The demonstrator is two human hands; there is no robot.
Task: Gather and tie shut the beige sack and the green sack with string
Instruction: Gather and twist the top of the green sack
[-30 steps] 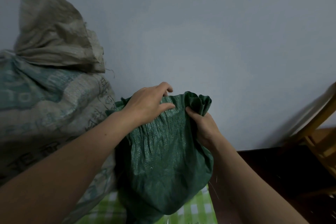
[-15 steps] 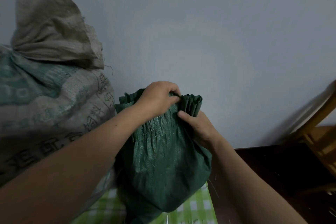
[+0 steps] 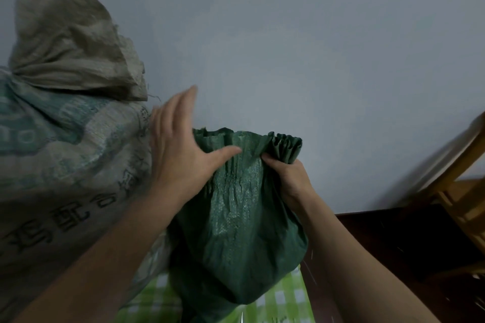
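Chair (image 3: 469,196) stands right of green sack (image 3: 236,217)

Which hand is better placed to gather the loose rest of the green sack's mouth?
Left hand: it is open, its thumb on the green sack beside the ungathered edge. The right hand pinches the pleats and would likely lose them if released.

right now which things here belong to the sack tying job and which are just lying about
In the job: green sack, its mouth half pleated; beige sack, neck bunched; right hand gripping the pleats; left hand open against the green sack. No string shows.
Lying about: green checked cloth under the green sack; wooden chair at the right.
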